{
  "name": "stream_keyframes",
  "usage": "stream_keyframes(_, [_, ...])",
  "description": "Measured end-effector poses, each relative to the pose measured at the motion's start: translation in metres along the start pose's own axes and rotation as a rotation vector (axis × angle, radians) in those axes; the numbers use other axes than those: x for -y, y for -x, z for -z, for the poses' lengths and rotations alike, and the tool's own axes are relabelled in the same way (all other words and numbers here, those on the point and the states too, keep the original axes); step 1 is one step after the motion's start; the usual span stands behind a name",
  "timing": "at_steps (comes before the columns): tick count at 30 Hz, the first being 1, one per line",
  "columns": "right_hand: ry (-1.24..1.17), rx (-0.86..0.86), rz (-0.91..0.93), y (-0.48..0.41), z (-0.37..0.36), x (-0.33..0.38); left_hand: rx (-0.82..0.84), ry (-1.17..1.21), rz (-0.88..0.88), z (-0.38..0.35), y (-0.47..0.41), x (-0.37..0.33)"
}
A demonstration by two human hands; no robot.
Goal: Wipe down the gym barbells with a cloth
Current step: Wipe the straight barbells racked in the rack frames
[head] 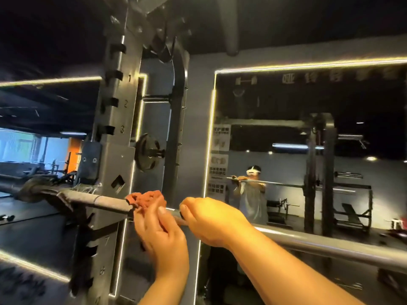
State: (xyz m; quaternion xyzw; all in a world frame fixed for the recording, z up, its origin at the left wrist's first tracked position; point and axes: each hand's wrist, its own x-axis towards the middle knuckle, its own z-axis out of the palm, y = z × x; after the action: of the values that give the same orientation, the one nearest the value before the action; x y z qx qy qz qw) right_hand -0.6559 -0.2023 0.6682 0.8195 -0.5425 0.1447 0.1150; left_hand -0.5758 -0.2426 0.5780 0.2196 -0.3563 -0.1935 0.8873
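A grey steel barbell [105, 200] lies across the rack's hook and runs from the far left to the lower right. A reddish-brown cloth [146, 198] is wrapped over the bar near its middle. My left hand [160, 234] grips the cloth from below, thumb up against it. Just to the right, my right hand [211, 219] is curled over the bare bar, knuckles on top. The two hands sit close together without touching.
The grey rack upright [116, 119] with numbered hook slots stands behind the bar on the left. A weight plate [146, 151] hangs on a peg behind it. A wall mirror [308, 139] on the right reflects a person, the bar and another rack.
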Motion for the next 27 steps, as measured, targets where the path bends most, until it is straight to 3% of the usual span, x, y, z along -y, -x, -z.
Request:
stream_keyframes(3, [-0.046, -0.017, -0.007, 0.001, 0.005, 0.001, 0.051, 0.261, 0.189, -0.01, 0.028, -0.008])
stream_keyframes(6, [0.027, 0.032, 0.01, 0.011, 0.013, -0.002, 0.172, 0.124, 0.033, -0.002, 0.018, -0.015])
stream_keyframes(8, [-0.02, 0.053, -0.013, 0.021, 0.019, -0.011, 0.117, -0.006, -0.052, 0.007, -0.012, -0.001])
stream_keyframes(11, [0.081, 0.146, -0.008, 0.039, 0.032, -0.025, -0.042, -0.081, -0.027, 0.01, -0.042, 0.004])
stream_keyframes(15, [0.079, 0.099, 0.006, 0.041, 0.026, -0.028, -0.122, -0.072, -0.018, -0.009, -0.006, -0.003])
stream_keyframes(19, [-0.006, 0.031, 0.001, 0.031, 0.02, -0.028, 0.096, -0.04, -0.044, -0.024, 0.062, -0.004])
stream_keyframes(22, [-0.16, -0.026, -0.028, 0.029, 0.018, -0.034, 0.266, -0.122, -0.16, -0.012, 0.06, 0.002])
stream_keyframes(24, [-0.147, -0.014, -0.019, 0.026, 0.017, -0.039, 0.229, -0.177, -0.258, 0.001, 0.03, 0.006])
stream_keyframes(27, [-0.11, -0.005, 0.012, 0.022, 0.015, -0.04, -0.017, -0.132, -0.149, 0.011, -0.022, 0.012])
